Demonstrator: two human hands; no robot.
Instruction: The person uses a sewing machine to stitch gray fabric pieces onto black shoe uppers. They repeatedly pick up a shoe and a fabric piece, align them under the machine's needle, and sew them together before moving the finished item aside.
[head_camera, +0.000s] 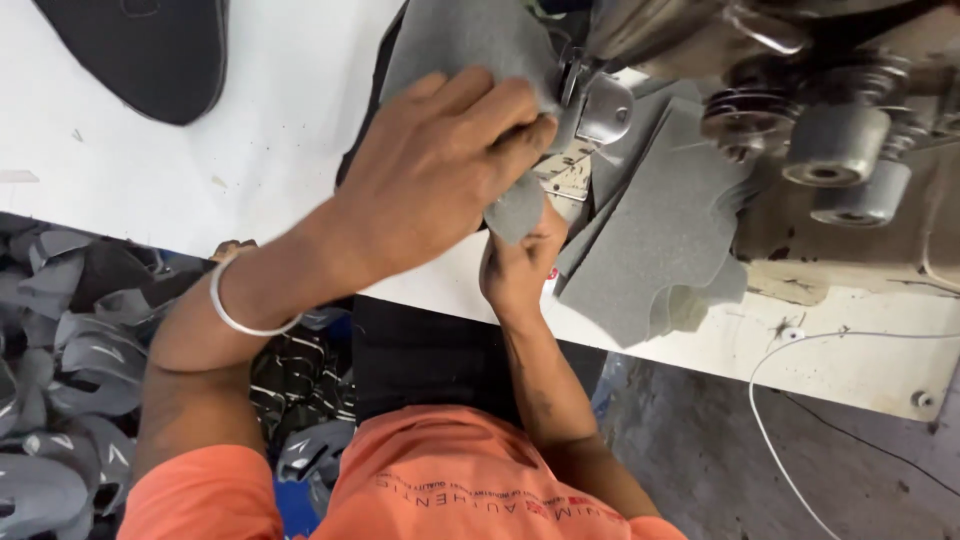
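1. The fingers (505, 120) of the left hand (430, 175) are curled over and pinched on a grey felt piece (470, 45), pressing it against the metal presser part (600, 105) of the sewing machine (800, 60).
2. The fingers of the right hand (520, 265), lower down, grip the bottom corner of the same grey felt piece from below; only their tips show, closed on the fabric.
3. At the far left, below the desk (250, 170) edge, lies a heap of grey shaped shoe pieces (70, 400), well apart from the hands.
4. On the white desk at upper left rests a dark oval piece (150, 50), apart from the felt.
5. A silver bangle (235, 310) circles the left wrist, and orange sleeves (470, 480) show at the bottom.
6. The grey felt piece itself sits in the upper middle, between the two hands, touching the machine's presser part.
7. Just right of the hands, a stack of grey felt cutouts (660, 240) lies on the desk beside the machine, overlapping one another.
8. Further right, metal rollers and wheels (840, 150) hang from the machine.
9. A thin white wire (770, 400) runs off the desk's edge at lower right.
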